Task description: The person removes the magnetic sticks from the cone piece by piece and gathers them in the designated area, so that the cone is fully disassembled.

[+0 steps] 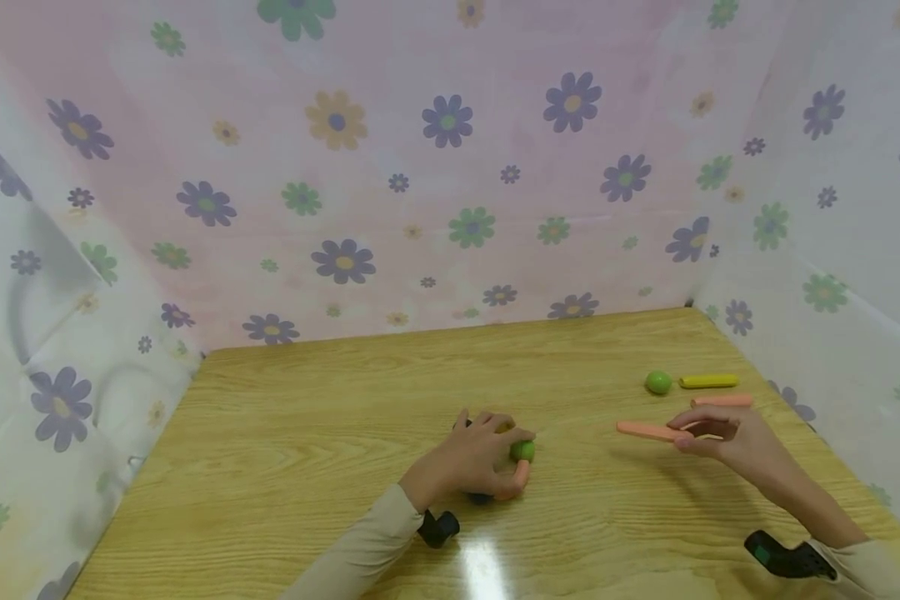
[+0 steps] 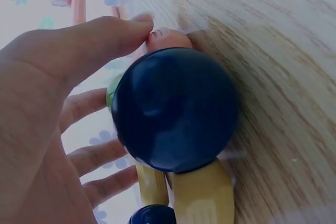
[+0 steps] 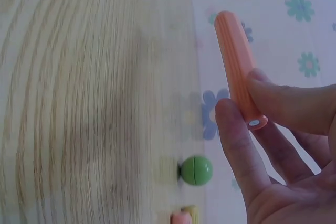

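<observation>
The right hand pinches one end of an orange stick between thumb and fingers, its long axis level and pointing toward the left hand. That hand curls around a cluster of balls and sticks on the desk. A green ball and yellow stick lie beyond the right hand.

- The bench is light wood with a clear grain, smooth and slightly glossy; a lamp glare shows near its front edge.
- The dark blue ball under the left hand looks like glossy, smooth plastic with soft reflections.
- The orange stick pinched by the right hand is matt, finely ribbed along its length.
- The green ball looks smooth, with a faint sheen.
- The flowered walls look like thin, matt cloth or sheeting.
</observation>
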`<state>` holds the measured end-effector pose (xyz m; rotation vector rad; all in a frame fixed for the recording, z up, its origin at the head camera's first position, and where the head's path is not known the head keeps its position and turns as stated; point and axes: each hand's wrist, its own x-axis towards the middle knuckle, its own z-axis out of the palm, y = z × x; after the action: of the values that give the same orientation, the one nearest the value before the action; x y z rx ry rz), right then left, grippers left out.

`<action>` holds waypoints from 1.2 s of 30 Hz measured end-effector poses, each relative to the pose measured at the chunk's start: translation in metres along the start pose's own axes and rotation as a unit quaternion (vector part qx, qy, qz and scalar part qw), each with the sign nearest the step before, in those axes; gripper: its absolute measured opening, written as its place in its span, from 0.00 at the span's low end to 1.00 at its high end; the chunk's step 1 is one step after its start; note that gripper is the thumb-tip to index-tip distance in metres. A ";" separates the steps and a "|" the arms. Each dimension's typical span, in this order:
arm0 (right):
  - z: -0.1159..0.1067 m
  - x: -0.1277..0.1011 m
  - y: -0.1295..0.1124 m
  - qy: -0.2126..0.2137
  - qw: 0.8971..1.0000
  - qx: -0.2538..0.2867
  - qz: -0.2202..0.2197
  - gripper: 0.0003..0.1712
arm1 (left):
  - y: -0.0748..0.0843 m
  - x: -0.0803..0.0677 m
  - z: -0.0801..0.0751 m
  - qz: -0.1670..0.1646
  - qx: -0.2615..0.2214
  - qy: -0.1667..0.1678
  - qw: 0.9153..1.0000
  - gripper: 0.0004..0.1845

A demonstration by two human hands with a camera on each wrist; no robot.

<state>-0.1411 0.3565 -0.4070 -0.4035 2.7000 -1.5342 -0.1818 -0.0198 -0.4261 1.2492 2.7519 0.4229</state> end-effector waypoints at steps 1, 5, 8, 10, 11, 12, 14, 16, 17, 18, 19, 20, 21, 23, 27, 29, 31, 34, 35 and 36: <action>-0.002 0.000 0.003 0.002 1.000 0.004 -0.002 0.12 | -0.001 0.000 0.001 0.000 -0.002 -0.003 1.000 0.28; -0.012 -0.002 0.014 0.014 1.000 0.021 -0.009 0.13 | -0.003 -0.001 0.004 -0.002 0.004 -0.011 1.000 0.31; -0.020 -0.002 0.022 0.017 1.000 0.020 -0.015 0.13 | -0.004 -0.001 0.005 -0.004 0.014 -0.014 1.000 0.32; -0.026 -0.002 0.027 0.011 1.000 0.013 -0.016 0.13 | -0.004 -0.001 0.005 -0.006 0.019 -0.015 1.000 0.33; -0.029 -0.002 0.029 0.005 1.000 0.009 -0.015 0.13 | -0.004 -0.001 0.005 -0.006 0.019 -0.015 1.000 0.33; -0.032 -0.002 0.031 0.001 1.000 -0.001 -0.011 0.14 | -0.004 0.000 0.005 -0.006 0.020 -0.015 1.000 0.33; -0.038 -0.002 0.035 -0.011 1.000 -0.018 -0.001 0.16 | -0.004 0.000 0.005 -0.005 0.021 -0.016 1.000 0.33; -0.043 -0.002 0.039 -0.024 0.999 -0.025 0.002 0.19 | -0.004 0.000 0.005 -0.004 0.019 -0.016 1.000 0.33; -0.046 -0.002 0.042 -0.030 0.999 -0.026 -0.006 0.19 | -0.004 0.000 0.004 -0.003 0.019 -0.017 1.000 0.33; -0.049 -0.002 0.046 -0.035 0.999 -0.023 -0.020 0.19 | -0.004 -0.001 0.004 -0.002 0.019 -0.017 1.000 0.33; -0.052 -0.002 0.050 -0.044 0.998 -0.013 -0.037 0.18 | -0.004 -0.001 0.004 -0.002 0.019 -0.017 1.000 0.33; -0.055 -0.002 0.054 -0.049 0.998 -0.005 -0.047 0.17 | -0.004 -0.001 0.004 -0.001 0.020 -0.016 1.000 0.33; -0.058 -0.001 0.058 -0.062 0.995 0.013 -0.071 0.17 | -0.004 -0.001 0.004 -0.001 0.019 -0.016 1.000 0.32; -0.064 -0.001 0.067 -0.084 0.991 0.031 -0.095 0.17 | -0.003 0.000 0.004 -0.002 0.021 -0.017 1.000 0.32; -0.074 -0.002 0.079 -0.064 0.996 -0.011 -0.063 0.15 | -0.003 0.000 0.005 -0.005 0.033 -0.017 0.999 0.34; -0.078 -0.002 0.082 -0.027 0.996 -0.080 -0.006 0.11 | -0.003 0.000 0.005 -0.007 0.037 -0.017 0.999 0.35; -0.083 -0.003 0.085 0.002 0.991 -0.124 0.050 0.11 | -0.003 0.000 0.005 -0.008 0.038 -0.016 0.999 0.35; -0.090 -0.002 0.090 -0.008 0.986 -0.125 0.108 0.17 | -0.003 0.000 0.005 -0.007 0.038 -0.014 0.999 0.35; -0.092 -0.001 0.092 -0.013 0.985 -0.114 0.127 0.20 | -0.003 0.000 0.005 -0.007 0.038 -0.014 0.999 0.35; -0.094 -0.001 0.094 -0.018 0.984 -0.110 0.139 0.21 | -0.004 0.000 0.005 -0.006 0.039 -0.013 0.999 0.34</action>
<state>-0.1732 0.4817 -0.4379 -0.0492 2.7608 -1.1543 -0.1831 -0.0212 -0.4323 1.2440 2.7781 0.2981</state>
